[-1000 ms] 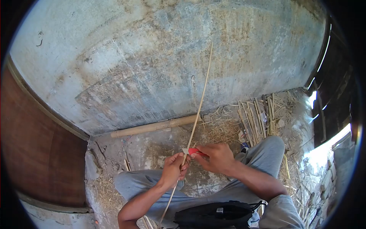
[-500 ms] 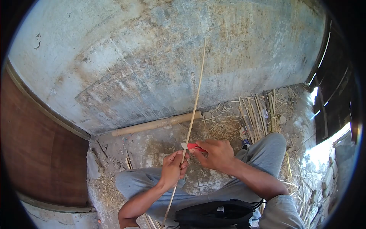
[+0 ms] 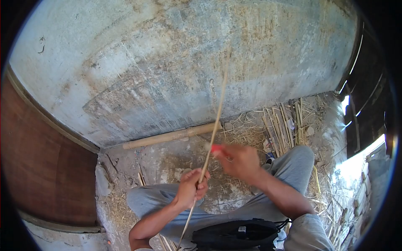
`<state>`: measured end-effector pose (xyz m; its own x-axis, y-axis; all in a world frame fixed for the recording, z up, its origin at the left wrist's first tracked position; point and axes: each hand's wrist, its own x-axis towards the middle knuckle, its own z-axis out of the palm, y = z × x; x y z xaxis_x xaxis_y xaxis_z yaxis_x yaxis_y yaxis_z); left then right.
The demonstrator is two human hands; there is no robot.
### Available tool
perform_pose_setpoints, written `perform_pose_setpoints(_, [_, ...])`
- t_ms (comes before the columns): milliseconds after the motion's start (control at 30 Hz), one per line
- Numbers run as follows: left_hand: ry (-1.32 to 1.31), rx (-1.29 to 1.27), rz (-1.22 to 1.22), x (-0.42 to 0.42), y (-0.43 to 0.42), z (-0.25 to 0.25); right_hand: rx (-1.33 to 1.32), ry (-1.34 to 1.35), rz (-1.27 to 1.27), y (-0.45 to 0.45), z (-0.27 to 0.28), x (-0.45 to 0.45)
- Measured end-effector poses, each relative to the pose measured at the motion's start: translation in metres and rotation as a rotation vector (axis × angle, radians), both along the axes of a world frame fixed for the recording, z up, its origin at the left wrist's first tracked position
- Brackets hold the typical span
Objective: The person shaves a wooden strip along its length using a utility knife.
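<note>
A long, thin bamboo strip [image 3: 219, 106] runs from near my lap up in front of the wall, its upper end blurred. My left hand [image 3: 192, 184] is closed around its lower part. In my right hand [image 3: 239, 162] is a red utility knife [image 3: 216, 149], held just above my left hand. The knife's blade end is smeared by motion beside the strip, and I cannot tell whether it touches it.
A bamboo pole [image 3: 171, 136] lies along the foot of the stained wall [image 3: 176, 75]. Split bamboo strips [image 3: 284, 127] and curly shavings [image 3: 245, 140] cover the floor at right. A black pouch [image 3: 234, 235] rests at my lap, between my grey-trousered legs.
My right hand has moved the utility knife upward along the strip, away from my left hand. The strip's upper end has shifted slightly right. My left hand stays nearly in place.
</note>
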<state>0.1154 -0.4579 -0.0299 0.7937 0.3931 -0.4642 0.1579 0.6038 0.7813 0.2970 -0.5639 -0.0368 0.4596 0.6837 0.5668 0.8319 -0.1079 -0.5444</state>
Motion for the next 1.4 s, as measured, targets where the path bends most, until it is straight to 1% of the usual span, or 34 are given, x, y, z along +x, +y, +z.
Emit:
perform_pose_setpoints(33, [0.030,-0.003,-0.046,-0.005,-0.007,-0.005,0.030,0.063,-0.089,0.001,0.005,0.011])
perform_pose_setpoints(67, [0.058,-0.005,-0.093,-0.006,-0.012,-0.008,0.029,0.062,-0.095,-0.003,0.011,0.024])
perform_pose_setpoints(133, [0.075,0.000,-0.117,-0.001,-0.015,-0.006,-0.213,0.152,-0.204,-0.014,0.022,0.045])
perform_pose_setpoints(200, [0.087,0.006,-0.135,0.004,-0.012,-0.008,-0.197,0.185,-0.207,-0.017,0.023,0.041])
perform_pose_setpoints(267, [0.037,0.026,-0.117,0.005,-0.006,-0.016,-0.183,0.225,-0.201,-0.018,0.020,0.030])
perform_pose_setpoints(333, [0.027,0.014,-0.076,0.009,-0.001,-0.010,-0.061,0.151,0.045,-0.015,0.016,0.012])
perform_pose_setpoints(367, [0.016,0.004,-0.035,0.012,0.002,-0.007,-0.062,0.150,0.051,-0.015,0.011,0.005])
perform_pose_setpoints(433, [0.000,0.006,-0.010,0.013,0.006,-0.004,-0.081,0.109,0.162,-0.015,-0.002,-0.008])
perform_pose_setpoints(600, [-0.042,0.001,0.002,0.009,0.008,-0.007,-0.057,0.079,0.154,-0.012,-0.011,-0.012])
perform_pose_setpoints(833, [-0.015,0.052,0.022,0.008,0.006,-0.002,-0.070,-0.008,0.121,-0.011,-0.008,-0.014])
perform_pose_setpoints(967, [0.001,0.071,0.016,0.008,0.005,-0.002,-0.111,0.007,0.082,-0.011,-0.002,-0.018])
perform_pose_setpoints(1167, [0.008,0.142,0.051,0.007,0.002,-0.003,-0.078,-0.030,0.072,-0.008,-0.006,-0.016])
perform_pose_setpoints(1400, [0.035,0.153,0.061,0.008,0.002,-0.003,-0.075,-0.060,0.052,-0.006,-0.003,-0.016])
